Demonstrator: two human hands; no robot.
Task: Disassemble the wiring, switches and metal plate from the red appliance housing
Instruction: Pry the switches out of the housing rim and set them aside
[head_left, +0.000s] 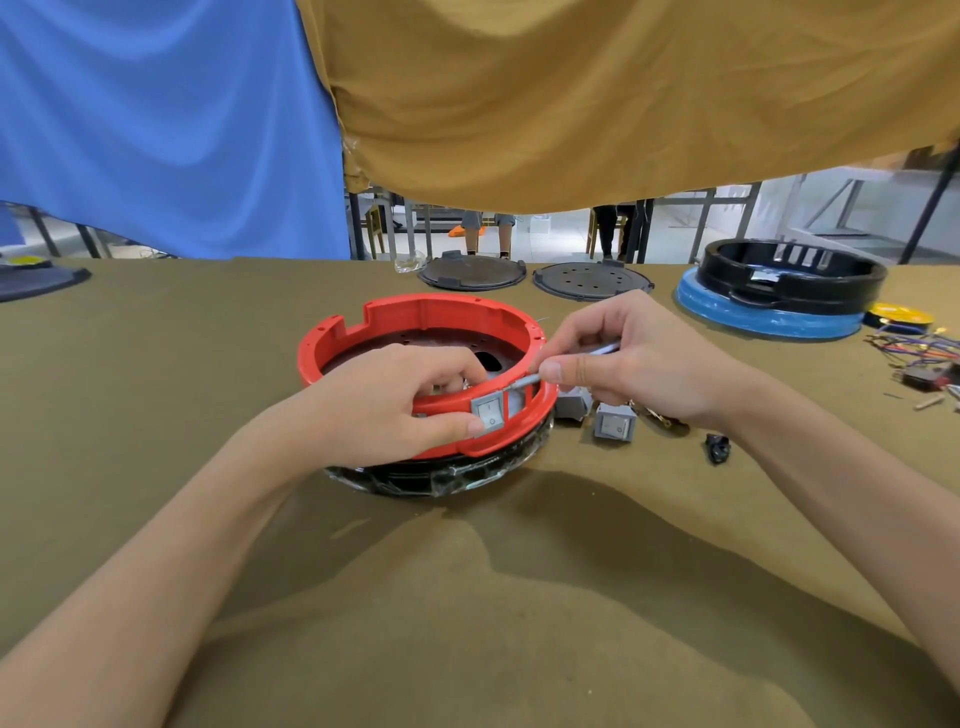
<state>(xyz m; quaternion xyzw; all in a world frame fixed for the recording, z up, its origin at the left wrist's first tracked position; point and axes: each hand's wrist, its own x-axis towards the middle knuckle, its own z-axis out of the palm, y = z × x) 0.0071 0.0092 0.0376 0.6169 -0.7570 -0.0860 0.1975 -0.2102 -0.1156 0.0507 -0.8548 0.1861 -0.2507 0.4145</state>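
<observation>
1. The left hand (395, 400) grips the near wall of the red housing (421, 312), thumb beside the grey switch (488, 414) seated there.
2. The right hand (623, 358) pinches a thin metal tool (524, 383), its tip at the switch's upper corner.
3. The housing sits mid-table (156, 364) on a black base (441, 475).
4. It looks like light, stiff plastic; I would hold the rim and lever gently, since clips may snap.
5. The left fingertips, the wiring inside and the switch's back are hidden.
</observation>
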